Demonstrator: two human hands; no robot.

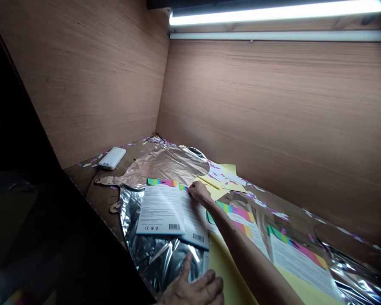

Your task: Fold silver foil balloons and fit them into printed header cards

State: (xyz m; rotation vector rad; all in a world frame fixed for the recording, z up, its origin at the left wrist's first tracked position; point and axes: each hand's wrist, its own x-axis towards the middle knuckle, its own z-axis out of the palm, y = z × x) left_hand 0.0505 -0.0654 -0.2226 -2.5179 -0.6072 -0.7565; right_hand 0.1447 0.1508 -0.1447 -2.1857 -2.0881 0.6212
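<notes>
My right hand point(199, 191) is closed at the colourful top edge of a white printed packet point(193, 218), its fingertips partly hidden. A second white packet point(161, 207) overlaps it on the left, with small print, a barcode and a striped green-to-orange top. Both lie on a shiny silver foil sheet point(136, 245). Low in the view, my left hand point(193, 288) has its fingers apart over the foil's near part, just below the packets, and holds nothing.
A pinkish foil piece point(168, 165) lies behind the packets, and a white power bank point(112, 158) at the left. Yellow sheets point(216, 186), paper scraps and more packets point(300, 258) spread rightward. Wooden walls point(273, 114) enclose the back and left, under a tube light point(273, 12).
</notes>
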